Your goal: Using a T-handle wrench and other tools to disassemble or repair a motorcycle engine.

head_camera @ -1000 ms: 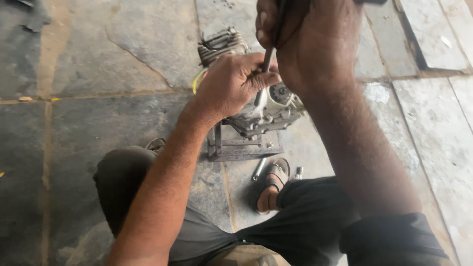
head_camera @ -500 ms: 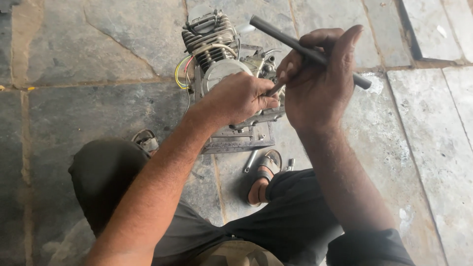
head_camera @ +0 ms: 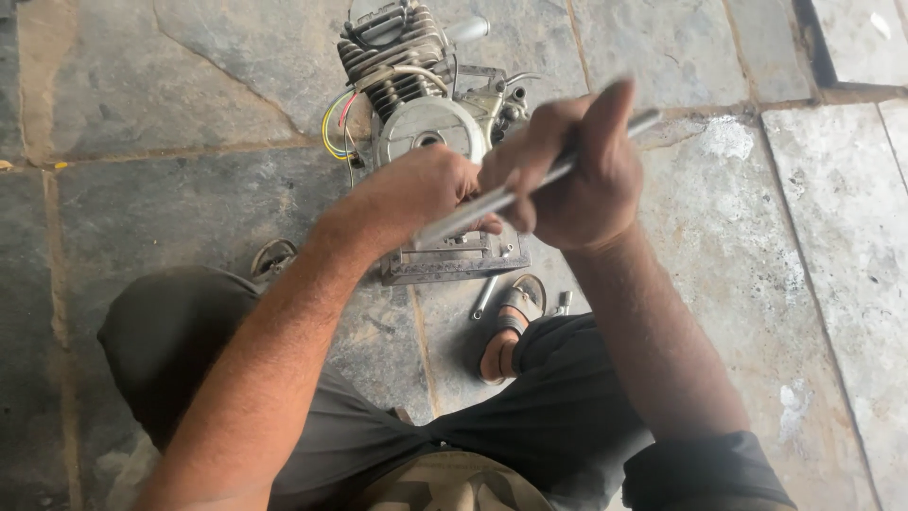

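My right hand is clenched around a grey metal rod. My left hand rests on the small engine on the stone floor; I cannot tell its grip.

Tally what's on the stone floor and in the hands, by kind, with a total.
Small engine: 1
Metal rod, gripped in the right hand, left hand beside it: 1
Sandals: 2
Small loose metal tools by the foot: 2
Total: 6

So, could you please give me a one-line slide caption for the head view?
Right hand grips a metal rod beside the left hand, above a small engine on stone floor.
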